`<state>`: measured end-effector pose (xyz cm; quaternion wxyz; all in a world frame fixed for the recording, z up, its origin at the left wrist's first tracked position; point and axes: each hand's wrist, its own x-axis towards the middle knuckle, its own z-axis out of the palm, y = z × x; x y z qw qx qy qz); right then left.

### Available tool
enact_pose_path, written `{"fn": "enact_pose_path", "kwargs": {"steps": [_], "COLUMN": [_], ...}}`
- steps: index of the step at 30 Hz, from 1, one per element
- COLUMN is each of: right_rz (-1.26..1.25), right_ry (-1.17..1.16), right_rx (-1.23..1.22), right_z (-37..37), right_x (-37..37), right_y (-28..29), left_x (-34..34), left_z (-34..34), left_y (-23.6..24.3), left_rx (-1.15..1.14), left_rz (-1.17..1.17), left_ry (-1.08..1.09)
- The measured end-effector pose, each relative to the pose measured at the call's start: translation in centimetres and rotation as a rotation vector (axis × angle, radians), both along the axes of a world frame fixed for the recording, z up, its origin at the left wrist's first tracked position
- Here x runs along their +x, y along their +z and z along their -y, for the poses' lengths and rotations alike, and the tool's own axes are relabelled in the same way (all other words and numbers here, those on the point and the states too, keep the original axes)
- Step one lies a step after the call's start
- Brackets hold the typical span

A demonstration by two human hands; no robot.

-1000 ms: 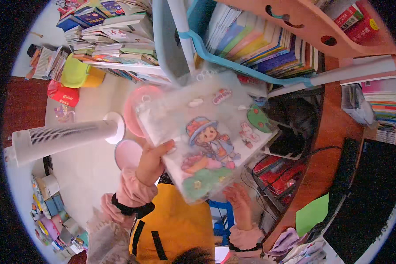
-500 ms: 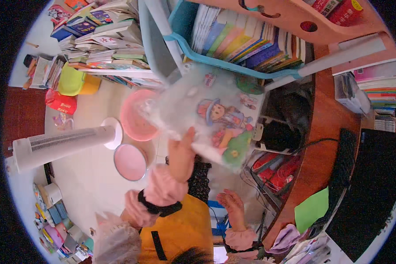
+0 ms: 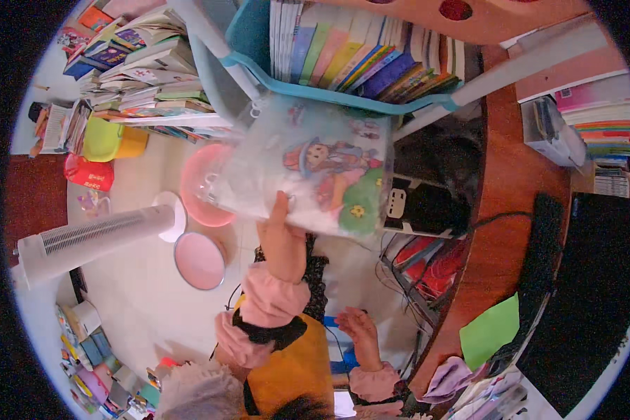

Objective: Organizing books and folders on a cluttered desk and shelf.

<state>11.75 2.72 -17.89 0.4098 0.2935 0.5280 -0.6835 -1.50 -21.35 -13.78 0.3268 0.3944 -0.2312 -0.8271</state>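
Note:
A translucent plastic bag (image 3: 259, 175) printed with a cartoon figure and green shapes hangs in front of me, with something white inside. My left hand (image 3: 285, 238) grips its lower edge, one finger showing on the near face and the others partly hidden. The bag's upper end lies just below a blue rack basket (image 3: 357, 102) of books. Lower down and to the right, my right hand (image 3: 359, 329) is held away from the bag, fingers loosely bent and apart, with nothing in it.
A pink basin (image 3: 200, 260) and a larger pink tub (image 3: 199, 203) sit on the floor beside a white tower fan (image 3: 98, 234). To the right runs a brown desk (image 3: 462, 280) with a green sheet (image 3: 491, 332). Stacked books (image 3: 154, 77) fill the upper left.
My view has shifted, so the surroundings sit a little further left. My left hand still grips the bag, now lying closer under the blue basket. My right hand stays low and away from it.

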Motion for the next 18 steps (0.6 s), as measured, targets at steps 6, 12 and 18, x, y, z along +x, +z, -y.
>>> {"fn": "enact_pose_path", "kwargs": {"steps": [6, 12, 18], "right_rz": [0.038, 0.001, 0.007], "right_ry": [-0.013, -0.026, 0.004], "right_rx": [-0.047, -0.019, 0.018], "right_z": [1.0, -0.3, -0.3], "right_x": [-0.4, -0.1, 0.1], "right_y": [-0.3, -0.8, -0.7], "left_x": [-0.1, -9.0, -8.0], "left_z": [-0.9, 2.3, 3.6], "left_y": [-12.0, -8.9, -9.5], "left_rx": [-0.52, 0.053, -0.013], "left_rz": [0.507, 0.189, 0.06], "left_ry": [-0.545, -0.45, -0.733]}}
